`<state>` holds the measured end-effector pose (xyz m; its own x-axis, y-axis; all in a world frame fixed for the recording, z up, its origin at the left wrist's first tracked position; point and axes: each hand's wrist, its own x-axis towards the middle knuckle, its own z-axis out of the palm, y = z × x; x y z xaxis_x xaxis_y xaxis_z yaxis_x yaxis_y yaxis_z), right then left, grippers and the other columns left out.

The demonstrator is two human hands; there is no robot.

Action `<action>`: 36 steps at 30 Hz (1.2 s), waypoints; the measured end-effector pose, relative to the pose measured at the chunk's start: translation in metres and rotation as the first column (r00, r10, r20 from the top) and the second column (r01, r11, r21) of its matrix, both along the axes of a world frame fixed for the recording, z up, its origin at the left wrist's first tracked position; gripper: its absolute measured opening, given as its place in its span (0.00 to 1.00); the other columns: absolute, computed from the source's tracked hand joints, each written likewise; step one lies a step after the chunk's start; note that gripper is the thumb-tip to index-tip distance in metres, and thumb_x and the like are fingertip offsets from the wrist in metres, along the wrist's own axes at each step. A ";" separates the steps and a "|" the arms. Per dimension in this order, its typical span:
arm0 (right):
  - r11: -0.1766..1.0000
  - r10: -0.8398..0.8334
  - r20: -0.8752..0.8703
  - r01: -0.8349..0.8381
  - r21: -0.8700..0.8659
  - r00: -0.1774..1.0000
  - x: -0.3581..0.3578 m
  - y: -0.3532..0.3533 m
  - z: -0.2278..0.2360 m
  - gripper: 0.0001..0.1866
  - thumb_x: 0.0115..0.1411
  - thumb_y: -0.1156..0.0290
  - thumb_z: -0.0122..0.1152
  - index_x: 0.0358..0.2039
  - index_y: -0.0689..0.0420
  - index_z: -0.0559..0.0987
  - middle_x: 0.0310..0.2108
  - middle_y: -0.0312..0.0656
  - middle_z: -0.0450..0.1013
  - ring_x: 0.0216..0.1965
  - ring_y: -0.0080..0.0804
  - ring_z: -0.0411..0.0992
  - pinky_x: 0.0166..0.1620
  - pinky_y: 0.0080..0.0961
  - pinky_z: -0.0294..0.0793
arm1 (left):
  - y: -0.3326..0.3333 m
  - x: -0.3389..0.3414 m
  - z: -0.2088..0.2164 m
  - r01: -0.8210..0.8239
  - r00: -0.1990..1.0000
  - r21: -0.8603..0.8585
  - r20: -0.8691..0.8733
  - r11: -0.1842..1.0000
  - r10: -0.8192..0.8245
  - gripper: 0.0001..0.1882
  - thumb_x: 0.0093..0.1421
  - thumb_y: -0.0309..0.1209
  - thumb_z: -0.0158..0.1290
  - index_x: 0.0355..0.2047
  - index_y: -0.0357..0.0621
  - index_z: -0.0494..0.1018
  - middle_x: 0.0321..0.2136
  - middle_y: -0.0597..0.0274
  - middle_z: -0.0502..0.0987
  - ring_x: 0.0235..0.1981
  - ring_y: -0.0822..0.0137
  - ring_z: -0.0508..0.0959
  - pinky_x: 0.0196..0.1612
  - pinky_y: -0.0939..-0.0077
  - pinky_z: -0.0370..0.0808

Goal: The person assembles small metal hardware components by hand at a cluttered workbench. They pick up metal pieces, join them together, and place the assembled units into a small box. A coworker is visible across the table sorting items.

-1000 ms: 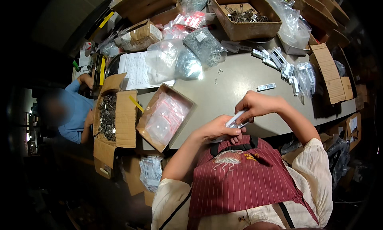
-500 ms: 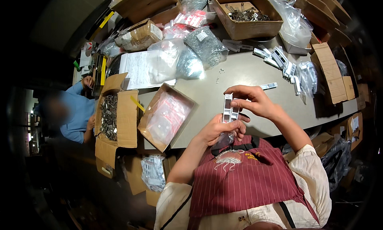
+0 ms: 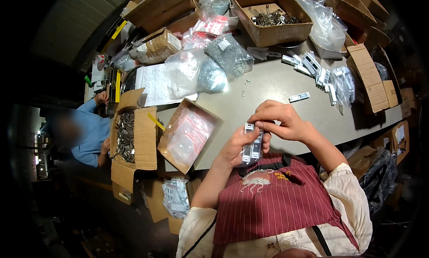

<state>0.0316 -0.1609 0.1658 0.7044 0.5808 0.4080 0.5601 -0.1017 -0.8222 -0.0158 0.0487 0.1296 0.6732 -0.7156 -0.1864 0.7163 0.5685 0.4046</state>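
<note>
Close in front of my apron, my left hand [image 3: 233, 147] is wrapped round a pair of narrow grey-white rectangular housings [image 3: 246, 156] with dark openings. They lie side by side, and clear plastic seems to cover their lower end. My right hand [image 3: 283, 118] is at their upper end, thumb and fingers pinched together; what is between the fingertips is too small to make out. A single similar housing [image 3: 299, 97] lies on the table beyond my right hand. Farther right are a loose pile of such housings [image 3: 311, 63] and a clear bag [image 3: 344, 86] with more of them.
Left of my hands stands an open carton [image 3: 214, 128] of clear and red-edged bags, beside a carton of metal parts [image 3: 146, 144]. Bags of small hardware [image 3: 230, 57], written sheets [image 3: 152, 81] and another metal-parts carton [image 3: 279, 34] lie farther back. A co-worker [image 3: 91, 135] is at left.
The housings have dropped lower and now sit deeper in my left hand, tilted slightly. My right hand has shifted from gripping a housing's side to pinching at the upper end.
</note>
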 end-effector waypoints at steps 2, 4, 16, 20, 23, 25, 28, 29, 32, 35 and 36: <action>0.997 0.026 0.139 -0.016 -0.070 0.990 0.001 0.001 0.000 0.14 0.68 0.68 0.60 0.50 0.60 0.82 0.47 0.48 0.79 0.53 0.45 0.75 0.63 0.44 0.69 | 0.001 0.003 0.000 -0.022 0.997 -0.003 0.077 1.000 0.022 0.16 0.74 0.40 0.53 0.50 0.40 0.72 0.38 0.56 0.79 0.38 0.63 0.83 0.43 0.66 0.83; 0.991 0.077 0.128 -0.062 -0.119 0.989 0.002 0.002 0.002 0.17 0.70 0.65 0.58 0.55 0.59 0.80 0.50 0.48 0.78 0.56 0.45 0.73 0.69 0.49 0.60 | 0.003 0.003 -0.005 -0.052 0.991 0.007 0.124 0.999 0.051 0.21 0.74 0.46 0.51 0.52 0.39 0.71 0.38 0.57 0.79 0.37 0.65 0.83 0.42 0.68 0.83; 0.997 0.082 0.060 -0.082 -0.003 0.995 0.000 0.008 0.014 0.12 0.59 0.70 0.69 0.41 0.60 0.81 0.55 0.47 0.76 0.54 0.44 0.75 0.68 0.49 0.63 | -0.003 0.010 0.035 -0.252 0.892 0.292 0.440 0.923 0.104 0.34 0.71 0.55 0.53 0.59 0.35 0.66 0.43 0.63 0.77 0.42 0.73 0.79 0.45 0.79 0.77; 0.992 -0.030 -0.094 0.041 0.119 0.995 0.000 0.004 0.026 0.07 0.57 0.77 0.67 0.37 0.62 0.80 0.46 0.46 0.80 0.50 0.43 0.78 0.54 0.35 0.76 | 0.003 0.012 0.039 -0.263 0.829 0.514 0.553 0.816 -0.081 0.24 0.70 0.38 0.60 0.57 0.35 0.68 0.44 0.64 0.77 0.43 0.73 0.79 0.48 0.78 0.76; 0.991 -0.111 -0.083 0.117 0.068 0.990 0.004 -0.002 0.028 0.08 0.56 0.77 0.67 0.37 0.62 0.80 0.46 0.47 0.80 0.50 0.44 0.78 0.55 0.36 0.76 | -0.002 0.014 0.015 -0.387 0.830 0.534 0.557 0.752 0.032 0.18 0.67 0.26 0.58 0.55 0.35 0.71 0.44 0.63 0.79 0.45 0.74 0.79 0.48 0.78 0.76; 0.991 -0.131 0.070 0.129 0.022 0.989 0.007 -0.002 0.030 0.10 0.56 0.76 0.67 0.38 0.62 0.80 0.46 0.47 0.80 0.50 0.45 0.78 0.54 0.36 0.76 | -0.005 0.008 0.006 -0.385 0.858 0.505 0.503 0.772 0.099 0.16 0.67 0.24 0.57 0.54 0.35 0.73 0.44 0.62 0.81 0.45 0.74 0.79 0.48 0.76 0.76; 0.990 -0.068 0.250 0.096 -0.105 0.966 0.012 -0.012 0.033 0.10 0.56 0.75 0.68 0.38 0.62 0.80 0.43 0.46 0.81 0.45 0.44 0.79 0.51 0.34 0.77 | -0.004 0.000 0.006 -0.341 0.879 0.524 0.472 0.780 0.066 0.16 0.67 0.25 0.57 0.54 0.34 0.74 0.45 0.61 0.81 0.45 0.73 0.79 0.48 0.75 0.77; 0.992 -0.058 0.137 0.073 -0.107 0.989 0.012 -0.016 0.034 0.09 0.56 0.75 0.70 0.37 0.62 0.80 0.41 0.45 0.80 0.43 0.42 0.79 0.49 0.33 0.77 | -0.001 0.000 0.005 -0.338 0.872 0.499 0.485 0.798 0.066 0.16 0.67 0.25 0.57 0.54 0.34 0.74 0.46 0.60 0.81 0.45 0.73 0.79 0.48 0.75 0.76; 0.995 -0.066 -0.004 0.065 -0.077 0.998 0.010 -0.020 0.031 0.09 0.58 0.75 0.73 0.36 0.62 0.80 0.32 0.41 0.78 0.33 0.35 0.77 0.39 0.30 0.76 | 0.000 0.000 0.009 -0.402 0.841 0.513 0.535 0.759 0.083 0.15 0.68 0.26 0.57 0.53 0.34 0.76 0.45 0.60 0.82 0.45 0.73 0.80 0.49 0.76 0.76; 0.989 -0.129 0.048 0.132 -0.073 0.990 0.004 -0.015 0.025 0.09 0.57 0.76 0.73 0.35 0.62 0.80 0.32 0.42 0.78 0.33 0.34 0.77 0.38 0.29 0.76 | 0.002 0.001 0.016 -0.569 0.755 0.492 0.630 0.659 0.181 0.14 0.69 0.26 0.57 0.52 0.32 0.77 0.44 0.59 0.83 0.44 0.72 0.80 0.50 0.76 0.76; 0.987 -0.145 0.075 0.150 -0.064 0.987 0.002 -0.014 0.024 0.09 0.57 0.78 0.73 0.34 0.63 0.79 0.32 0.42 0.78 0.33 0.34 0.77 0.37 0.29 0.76 | 0.003 0.002 0.016 -0.630 0.712 0.467 0.666 0.620 0.222 0.14 0.69 0.25 0.57 0.52 0.32 0.78 0.43 0.59 0.83 0.44 0.72 0.80 0.50 0.77 0.76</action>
<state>0.0332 -0.1752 0.1899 0.7559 0.5008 0.4218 0.5904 -0.2428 -0.7698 -0.0138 0.0515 0.1460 0.9880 -0.1545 0.0054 0.0271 0.2071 0.9780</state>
